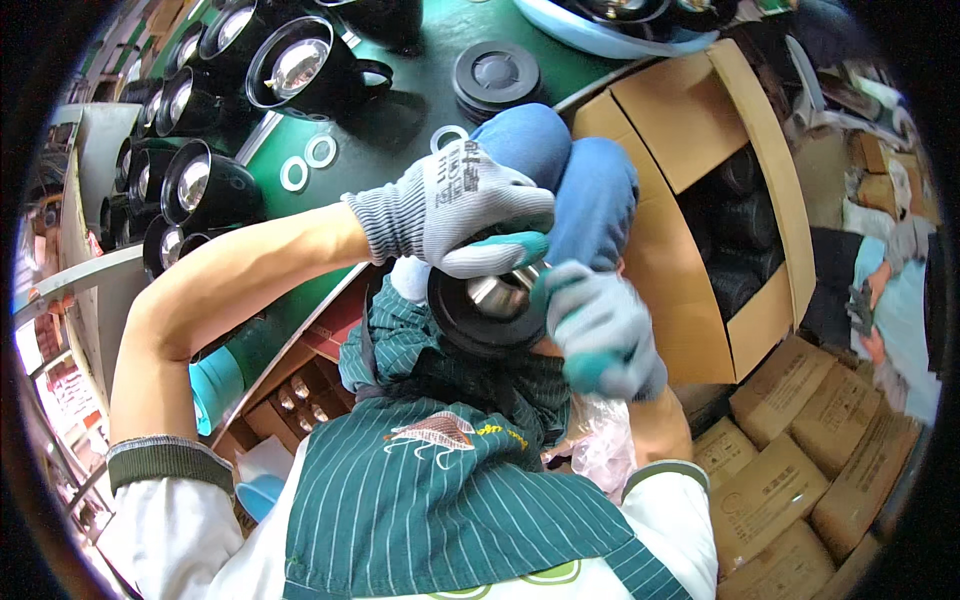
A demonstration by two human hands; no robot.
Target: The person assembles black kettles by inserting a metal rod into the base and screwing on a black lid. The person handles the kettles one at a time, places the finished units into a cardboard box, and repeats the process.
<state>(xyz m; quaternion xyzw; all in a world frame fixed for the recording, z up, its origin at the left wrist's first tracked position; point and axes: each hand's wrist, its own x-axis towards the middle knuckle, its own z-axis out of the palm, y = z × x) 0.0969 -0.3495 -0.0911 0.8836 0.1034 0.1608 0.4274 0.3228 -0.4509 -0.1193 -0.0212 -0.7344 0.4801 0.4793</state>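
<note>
Both gloved hands, left hand (470,215) and right hand (600,330), grip a black housing (480,315). The open carton (720,200) at right holds black cylinders (745,225).

An open brown cardboard box (690,140) stands to the right, flaps raised, dark round parts inside. Nearer, at lower right, several closed brown cartons (790,470) lie stacked together, with dark print on their faces.

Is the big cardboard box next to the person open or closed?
Open. The cardboard box has its flaps folded outward, and dark round items show stacked inside it.
</note>
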